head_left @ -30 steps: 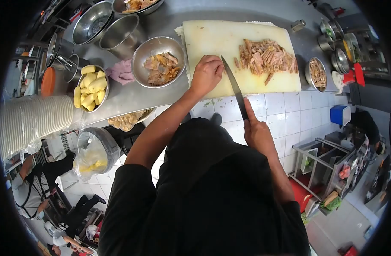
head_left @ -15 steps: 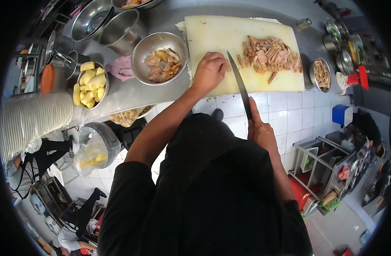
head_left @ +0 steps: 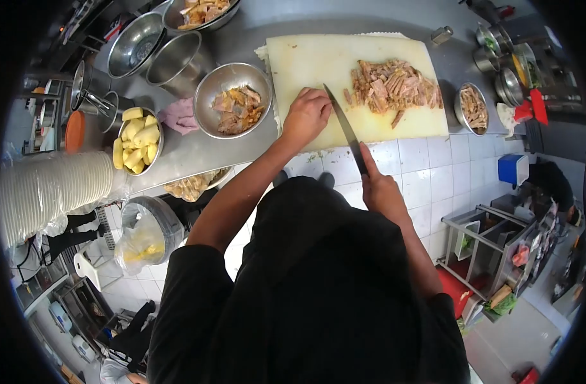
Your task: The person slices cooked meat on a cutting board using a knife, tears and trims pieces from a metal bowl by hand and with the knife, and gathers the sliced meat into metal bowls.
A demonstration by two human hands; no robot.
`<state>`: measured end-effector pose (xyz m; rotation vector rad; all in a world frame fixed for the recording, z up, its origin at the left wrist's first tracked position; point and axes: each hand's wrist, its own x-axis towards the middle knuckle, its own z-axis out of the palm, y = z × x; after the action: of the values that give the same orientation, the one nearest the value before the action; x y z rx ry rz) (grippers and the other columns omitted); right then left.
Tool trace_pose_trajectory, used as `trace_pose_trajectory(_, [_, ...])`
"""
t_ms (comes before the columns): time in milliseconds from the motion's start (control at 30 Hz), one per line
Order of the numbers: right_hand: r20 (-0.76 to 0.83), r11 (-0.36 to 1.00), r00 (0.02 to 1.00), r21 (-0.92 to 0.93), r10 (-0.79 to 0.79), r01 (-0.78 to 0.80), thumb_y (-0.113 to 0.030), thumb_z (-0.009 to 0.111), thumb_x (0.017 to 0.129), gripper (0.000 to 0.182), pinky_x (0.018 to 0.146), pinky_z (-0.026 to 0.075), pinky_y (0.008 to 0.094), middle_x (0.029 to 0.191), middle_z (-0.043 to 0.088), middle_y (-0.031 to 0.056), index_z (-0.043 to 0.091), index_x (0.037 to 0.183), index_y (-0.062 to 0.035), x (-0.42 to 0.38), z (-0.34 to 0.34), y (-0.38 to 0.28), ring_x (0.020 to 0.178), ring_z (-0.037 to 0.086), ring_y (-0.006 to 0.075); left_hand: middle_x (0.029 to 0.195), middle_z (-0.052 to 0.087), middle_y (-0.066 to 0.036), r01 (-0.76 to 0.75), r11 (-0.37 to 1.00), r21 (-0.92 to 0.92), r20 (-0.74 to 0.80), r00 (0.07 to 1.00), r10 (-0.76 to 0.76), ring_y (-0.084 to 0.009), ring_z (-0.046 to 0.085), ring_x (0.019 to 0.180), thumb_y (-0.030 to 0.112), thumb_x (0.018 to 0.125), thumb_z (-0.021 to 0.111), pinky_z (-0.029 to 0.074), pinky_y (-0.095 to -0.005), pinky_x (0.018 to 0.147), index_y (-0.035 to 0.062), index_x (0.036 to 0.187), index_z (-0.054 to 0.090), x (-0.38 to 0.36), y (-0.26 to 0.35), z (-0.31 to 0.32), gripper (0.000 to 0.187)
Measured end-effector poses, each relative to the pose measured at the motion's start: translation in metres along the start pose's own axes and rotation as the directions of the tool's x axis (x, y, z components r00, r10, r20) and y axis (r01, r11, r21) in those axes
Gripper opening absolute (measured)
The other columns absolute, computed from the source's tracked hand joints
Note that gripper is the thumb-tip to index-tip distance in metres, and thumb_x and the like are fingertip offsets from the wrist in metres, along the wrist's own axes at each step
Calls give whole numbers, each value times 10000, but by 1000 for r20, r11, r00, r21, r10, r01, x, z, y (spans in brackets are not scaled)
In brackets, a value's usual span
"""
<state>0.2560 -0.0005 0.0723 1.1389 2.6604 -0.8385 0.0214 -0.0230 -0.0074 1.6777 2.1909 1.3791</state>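
Note:
My right hand (head_left: 382, 189) grips a long kitchen knife (head_left: 346, 125), index finger laid along the top of the handle. The blade slants up and left across the front of the white cutting board (head_left: 306, 57), its tip close beside my left hand (head_left: 308, 116). That hand is closed with curled fingers on the board's left part; whatever is under them is hidden. A pile of sliced cooked meat (head_left: 395, 86) lies on the board's right half. Left of the board stands a steel bowl (head_left: 206, 89) with larger pieces of meat (head_left: 237, 110).
A small bowl of meat strips (head_left: 473, 110) stands right of the board. To the left are a pink cloth (head_left: 179, 116), a bowl of peeled yellow pieces (head_left: 138, 141), a steel pot (head_left: 178, 61) and stacked plastic-wrapped containers (head_left: 69, 182). A lined bin (head_left: 158, 224) stands below the counter.
The whole view has shifted, so the board and bowls sit slightly lower and more left. My left hand stays curled near the knife tip, and the knife remains in my right hand.

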Motion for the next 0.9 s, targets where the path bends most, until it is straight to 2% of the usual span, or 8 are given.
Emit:
trace_pose_trajectory(133, [-50,1000,999,30,11,-9,-77,494,922,714,650,445,577,668,608,271,159,1520,-278,-4,-20,1,656,591,488,943,679,-103,-3,1000,1,10,1000,3,-305,606,900,23,761,654,498,-382,829,16,861,696,-2,-3,2,109])
trace_pose_trajectory(233, [-23,999,999,38,-35,36,-65,502,913,726,595,424,555,628,588,260,170,1521,-282,-15,-17,1,609,589,467,965,681,-116,17,998,-53,-111,994,-23,-317,617,934,14,760,645,501,-390,851,21,915,698,-7,3,-1,164])
trace_pose_trajectory(367, [122,1000,992,10,23,-25,-107,493,916,698,621,485,546,637,601,264,194,1512,-312,-20,-7,-2,637,611,458,974,678,-127,91,996,-14,-124,988,-92,-318,626,949,-3,756,635,505,-394,857,13,930,696,-23,35,-46,184])
trace_pose_trajectory(533, [-40,999,999,-32,-20,19,-92,484,920,691,637,497,551,697,622,291,194,1513,-297,-3,-4,34,656,617,472,992,677,-124,156,988,-3,-198,968,-154,-312,636,927,8,760,645,511,-390,836,14,922,692,-35,19,-99,169])
trace_pose_trajectory(567, [-65,999,998,-32,-9,7,-70,485,916,703,630,498,548,700,626,283,187,1514,-288,0,-11,36,667,620,472,1004,677,-125,222,975,27,-201,956,-212,-314,645,913,46,748,680,514,-391,837,18,922,693,-36,5,-110,177])
trace_pose_trajectory(667, [-104,1000,995,-22,-2,-1,-54,490,915,714,630,500,532,714,634,271,184,1516,-288,0,-25,35,670,626,461,1008,662,-177,279,847,452,-266,949,-170,-331,638,923,62,735,666,532,-388,818,35,932,710,-37,-33,-138,203])
trace_pose_trajectory(767, [-53,999,999,36,-10,12,-60,495,914,718,638,497,532,728,638,272,181,1516,-293,-2,-25,23,687,630,458,1014,651,-220,443,662,604,-95,865,-493,-338,619,1001,112,739,666,531,-395,831,18,935,698,-24,-34,-150,220])
trace_pose_trajectory(900, [-43,997,998,67,-38,41,-73,487,920,710,642,491,539,736,645,270,174,1517,-292,-1,-6,24,687,629,461,1013,651,-226,325,521,790,-39,873,-486,-345,628,992,136,773,634,534,-417,829,2,926,681,-22,-67,-130,209])
